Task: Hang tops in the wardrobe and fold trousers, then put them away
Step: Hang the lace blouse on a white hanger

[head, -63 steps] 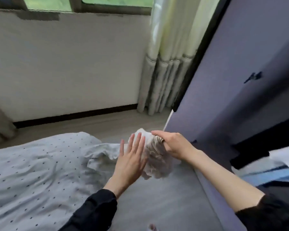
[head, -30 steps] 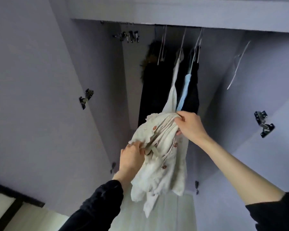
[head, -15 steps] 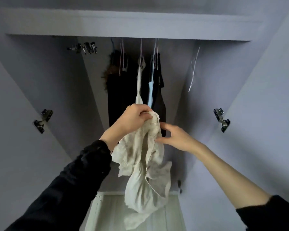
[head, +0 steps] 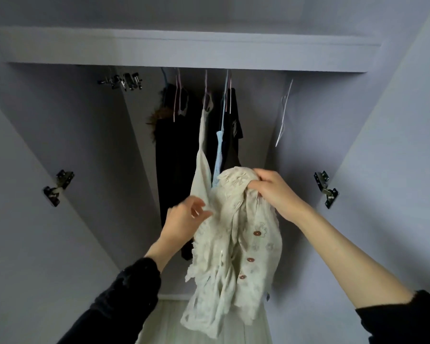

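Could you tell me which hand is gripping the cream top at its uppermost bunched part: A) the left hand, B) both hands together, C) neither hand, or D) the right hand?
D: the right hand curls its fingers into the bunched upper part of the top, while the left hand sits lower at its edge.

Right hand [head: 274, 192] grips cream top [head: 236, 247]; left hand [head: 184, 219] touches it.

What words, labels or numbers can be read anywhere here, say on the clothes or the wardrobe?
None can be read.
Black top on the rail: a pale mark on the fabric, too small and blurred to make out.
Cream buttoned top in the hands: only lace and brown buttons, no label showing.
Wardrobe panels and hinges: no writing visible.
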{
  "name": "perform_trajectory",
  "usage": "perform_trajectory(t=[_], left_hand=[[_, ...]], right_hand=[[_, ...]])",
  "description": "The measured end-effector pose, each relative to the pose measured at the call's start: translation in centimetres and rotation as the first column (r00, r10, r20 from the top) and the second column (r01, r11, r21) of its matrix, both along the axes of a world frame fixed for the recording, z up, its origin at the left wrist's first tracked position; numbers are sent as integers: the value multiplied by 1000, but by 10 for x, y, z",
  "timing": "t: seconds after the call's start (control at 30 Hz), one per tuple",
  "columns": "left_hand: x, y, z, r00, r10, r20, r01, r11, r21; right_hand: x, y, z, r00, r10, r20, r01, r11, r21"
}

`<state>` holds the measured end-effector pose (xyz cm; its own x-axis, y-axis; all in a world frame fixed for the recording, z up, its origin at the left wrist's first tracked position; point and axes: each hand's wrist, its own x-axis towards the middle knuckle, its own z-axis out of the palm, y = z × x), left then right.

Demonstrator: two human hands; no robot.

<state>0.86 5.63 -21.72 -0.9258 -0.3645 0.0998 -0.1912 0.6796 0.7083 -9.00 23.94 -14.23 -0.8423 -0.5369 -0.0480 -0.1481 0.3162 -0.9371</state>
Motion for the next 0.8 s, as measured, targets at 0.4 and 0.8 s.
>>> perform_trajectory(t=[0.4,0.8], left_hand=[[-39,42,-20,939,-56,341,-32,968,247],[-59,44,36,943,-314,110,330,926,-181]], right_hand=[[-14,32,32,995,16,-103,-24,997,-73],[-30,80,31,972,214,-91,-135,839,528]])
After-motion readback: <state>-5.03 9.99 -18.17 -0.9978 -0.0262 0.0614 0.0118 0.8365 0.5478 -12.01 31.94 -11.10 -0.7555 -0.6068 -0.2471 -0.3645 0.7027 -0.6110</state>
